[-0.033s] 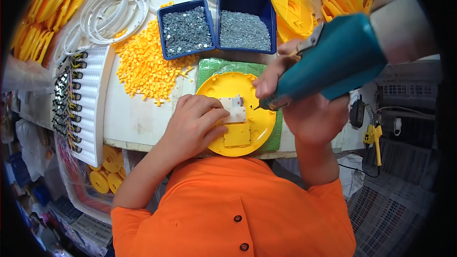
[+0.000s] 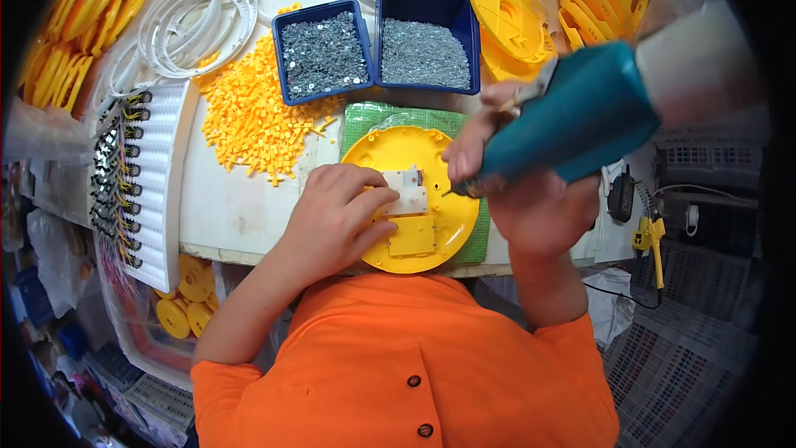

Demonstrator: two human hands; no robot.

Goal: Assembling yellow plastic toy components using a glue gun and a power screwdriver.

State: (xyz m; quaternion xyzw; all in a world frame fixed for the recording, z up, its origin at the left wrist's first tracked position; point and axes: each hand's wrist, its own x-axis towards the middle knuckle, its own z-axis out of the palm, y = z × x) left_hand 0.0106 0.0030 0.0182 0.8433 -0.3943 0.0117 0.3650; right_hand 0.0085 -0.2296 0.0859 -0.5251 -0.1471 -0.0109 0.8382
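A round yellow plastic housing [image 2: 452,228] lies on a green mat at the table's front edge. On it sit a white plastic part [image 2: 408,199] and, nearer me, a yellow rectangular cover [image 2: 412,236]. My left hand [image 2: 344,207] reaches over the housing's left side, fingers bent and fingertips pressing on the white part. In my right hand [image 2: 539,207] is a teal electric screwdriver [image 2: 572,120], gripped around its front end, its back end rising toward the upper right. Its thin bit points left, over the right part of the housing. Whether the bit touches anything, I cannot tell.
Two blue bins, one of washers or similar small metal pieces [image 2: 323,46] and one of screws [image 2: 424,54], stand beyond the mat [image 2: 365,120]. Left of them lie a heap of small yellow pieces [image 2: 253,112], white rings [image 2: 199,29] and a foam tray with wired parts [image 2: 157,182].
The screwdriver and my right hand have shifted slightly left. My left hand and the housing stay in place.
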